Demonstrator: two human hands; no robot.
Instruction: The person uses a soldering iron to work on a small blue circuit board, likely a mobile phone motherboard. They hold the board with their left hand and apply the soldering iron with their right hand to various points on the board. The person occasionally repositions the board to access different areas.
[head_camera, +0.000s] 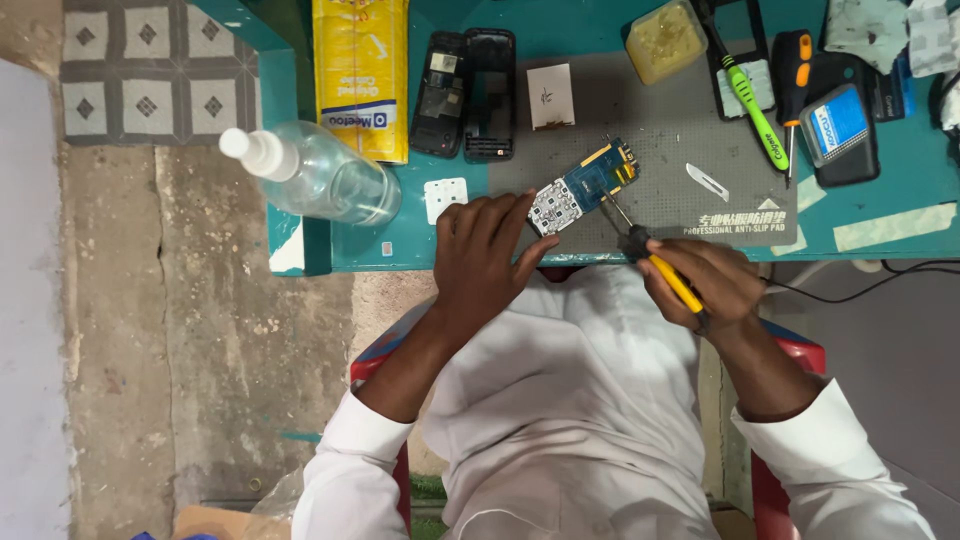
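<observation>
A blue phone circuit board (585, 185) with a white keypad grid lies tilted on the grey anti-slip mat (660, 130). My left hand (480, 250) rests on the table edge, its fingertips pressing the board's keypad end. A yellow-and-black screwdriver (655, 265) is gripped in my right hand (705, 285), and its metal tip touches the board near the middle. Both hands sit at the near edge of the teal table (400, 240).
Two black phone shells (465, 95) lie behind the board, beside a yellow box (362, 75) and a clear spray bottle (315, 170). A scalpel blade (708, 182), green and orange screwdrivers (770, 90), a battery (838, 125), and a tub of yellowish paste (665, 40) occupy the right side.
</observation>
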